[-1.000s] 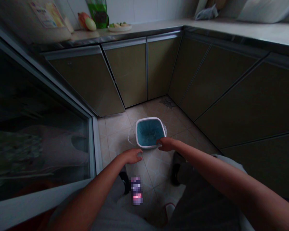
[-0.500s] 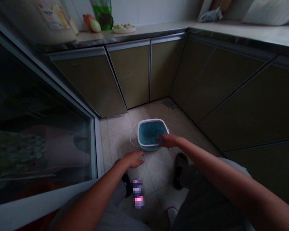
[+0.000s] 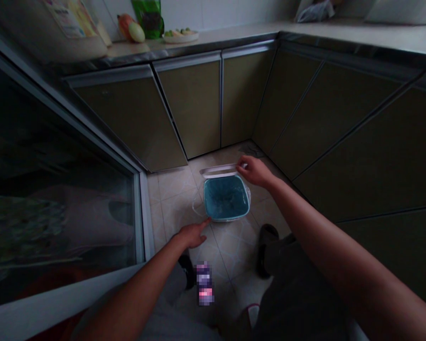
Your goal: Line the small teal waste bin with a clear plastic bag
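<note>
A trash can (image 3: pixel 227 219) with a blue-green inside stands on the tiled floor before me. Thin, clear-looking plastic (image 3: pixel 248 193) shows along its right side, and a pale loop (image 3: pixel 194 204) sticks out on the left. My right hand (image 3: pixel 253 170) pinches the right end of a white rim ring (image 3: pixel 206 173), which is tilted up off the can at its far edge. With the index finger stretched out, my left hand (image 3: pixel 193 234) reaches the can's near left corner. Whether that fingertip touches the can, I cannot tell. Nothing is in the left hand.
Cabinets (image 3: pixel 188 109) enclose the floor at the back and right. A glass door (image 3: pixel 67 189) stands at left. The counter (image 3: pixel 234 34) bears a plate (image 3: pixel 181 37), onions (image 3: pixel 137 32) and a green container (image 3: pixel 149 19). A pixelated patch (image 3: pixel 204 284) lies near my feet.
My right hand has moved up and away from me, lifting the white rim ring off the can's top. My left hand has shifted slightly left, its index finger now pointing at the can.
</note>
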`<act>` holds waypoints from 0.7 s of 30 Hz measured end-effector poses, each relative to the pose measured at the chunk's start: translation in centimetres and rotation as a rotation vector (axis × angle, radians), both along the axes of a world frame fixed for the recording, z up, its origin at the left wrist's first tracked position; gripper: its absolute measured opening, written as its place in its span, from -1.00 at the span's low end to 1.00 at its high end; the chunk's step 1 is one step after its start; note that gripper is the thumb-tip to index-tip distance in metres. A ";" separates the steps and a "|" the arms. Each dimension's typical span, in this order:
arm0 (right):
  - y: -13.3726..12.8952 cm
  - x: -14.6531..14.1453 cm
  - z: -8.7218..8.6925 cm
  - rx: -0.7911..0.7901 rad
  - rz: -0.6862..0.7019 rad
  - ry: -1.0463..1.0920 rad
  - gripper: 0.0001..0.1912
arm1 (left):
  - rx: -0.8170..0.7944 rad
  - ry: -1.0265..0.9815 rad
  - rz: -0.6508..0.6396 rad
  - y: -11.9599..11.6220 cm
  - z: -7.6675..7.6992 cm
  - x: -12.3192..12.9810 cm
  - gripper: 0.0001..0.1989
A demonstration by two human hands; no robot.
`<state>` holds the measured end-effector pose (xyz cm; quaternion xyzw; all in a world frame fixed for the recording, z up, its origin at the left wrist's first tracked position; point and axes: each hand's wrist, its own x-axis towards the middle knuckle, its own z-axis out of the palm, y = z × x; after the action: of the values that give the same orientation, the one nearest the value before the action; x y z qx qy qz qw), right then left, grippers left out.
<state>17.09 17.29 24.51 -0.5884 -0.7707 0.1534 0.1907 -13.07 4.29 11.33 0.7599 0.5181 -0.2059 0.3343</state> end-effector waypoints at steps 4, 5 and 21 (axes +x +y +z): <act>1.8 -0.1 -0.7 0.046 -0.057 0.070 -0.69 | 0.003 0.005 -0.006 0.0 -0.5 -0.2 -0.13; 2.3 -0.2 -0.9 0.042 -0.076 0.077 -0.62 | 0.004 0.007 -0.005 0.0 -0.6 -0.2 -0.14; 5.3 0.1 -3.4 -0.058 -0.148 0.097 -0.28 | 0.039 -0.050 0.050 0.8 0.1 0.2 -0.23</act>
<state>17.21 22.59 21.13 -0.6408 -0.7103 0.1893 0.2214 -12.88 5.14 11.44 0.7581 0.5322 -0.1681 0.3373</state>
